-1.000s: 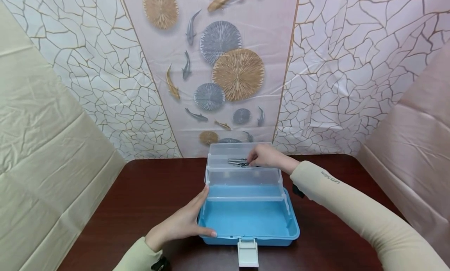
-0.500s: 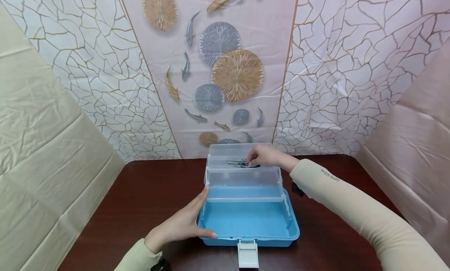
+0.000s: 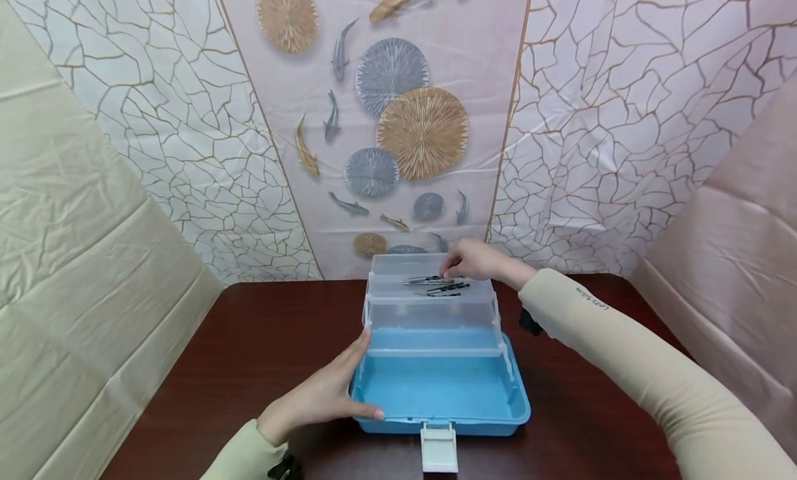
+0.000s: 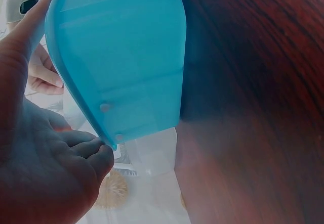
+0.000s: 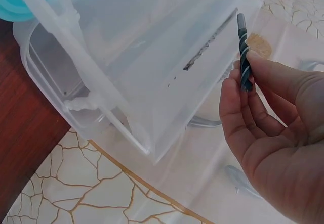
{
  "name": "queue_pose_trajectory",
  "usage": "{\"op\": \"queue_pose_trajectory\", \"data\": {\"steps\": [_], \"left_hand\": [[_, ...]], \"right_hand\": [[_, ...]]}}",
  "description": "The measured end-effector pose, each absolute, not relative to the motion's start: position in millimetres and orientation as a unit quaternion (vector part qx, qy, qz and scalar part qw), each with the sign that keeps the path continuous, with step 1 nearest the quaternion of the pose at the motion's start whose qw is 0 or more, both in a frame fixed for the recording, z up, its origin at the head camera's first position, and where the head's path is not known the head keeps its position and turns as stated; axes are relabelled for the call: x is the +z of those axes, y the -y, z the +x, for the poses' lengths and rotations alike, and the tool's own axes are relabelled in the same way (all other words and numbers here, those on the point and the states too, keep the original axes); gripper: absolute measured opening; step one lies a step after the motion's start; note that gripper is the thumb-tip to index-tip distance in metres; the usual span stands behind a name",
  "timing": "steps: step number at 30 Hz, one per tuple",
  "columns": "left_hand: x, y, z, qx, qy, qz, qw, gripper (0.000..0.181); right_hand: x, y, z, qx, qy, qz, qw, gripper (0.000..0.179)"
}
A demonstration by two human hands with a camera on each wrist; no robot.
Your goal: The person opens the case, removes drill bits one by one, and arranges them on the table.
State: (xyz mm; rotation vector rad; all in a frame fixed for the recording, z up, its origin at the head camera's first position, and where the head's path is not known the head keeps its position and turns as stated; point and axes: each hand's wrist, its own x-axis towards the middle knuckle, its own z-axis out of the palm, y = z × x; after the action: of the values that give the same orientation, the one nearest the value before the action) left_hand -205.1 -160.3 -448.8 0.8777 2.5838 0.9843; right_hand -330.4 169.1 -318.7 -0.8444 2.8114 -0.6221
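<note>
A blue toolbox [image 3: 442, 390] stands with its clear fold-out trays [image 3: 429, 314] raised at the back. Between thumb and fingers my right hand [image 3: 479, 260] pinches a dark drill bit [image 5: 244, 57] with a silvery shank, above the top tray. Several more drill bits [image 3: 445, 288] lie in that tray, dark and silver ones; through its clear wall the right wrist view shows another bit [image 5: 207, 44]. My left hand [image 3: 320, 393] rests against the toolbox's left side, thumb along the front rim and fingers stretched toward the back; the left wrist view shows the blue side wall [image 4: 126, 67].
A white latch [image 3: 439, 451] hangs down from the toolbox's front. Dark reddish wood tabletop [image 3: 274, 328] lies around the box. Behind it hangs a patterned cloth [image 3: 423, 134], with plain cloth walls [image 3: 93, 259] on both sides.
My right hand has lifted up and slightly back from the pile, with a drill bit between its fingers, uncovering the dark bits in the tray. The left hand has stayed in place.
</note>
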Motion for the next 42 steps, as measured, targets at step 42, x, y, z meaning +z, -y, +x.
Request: {"op": "queue_pose_trajectory", "data": {"steps": [42], "left_hand": [[-449, 159, -207, 0.339, -0.885, 0.294, 0.126, 0.129]], "right_hand": [[-340, -330, -310, -0.211, -0.974, -0.083, -0.006, 0.018]]}}
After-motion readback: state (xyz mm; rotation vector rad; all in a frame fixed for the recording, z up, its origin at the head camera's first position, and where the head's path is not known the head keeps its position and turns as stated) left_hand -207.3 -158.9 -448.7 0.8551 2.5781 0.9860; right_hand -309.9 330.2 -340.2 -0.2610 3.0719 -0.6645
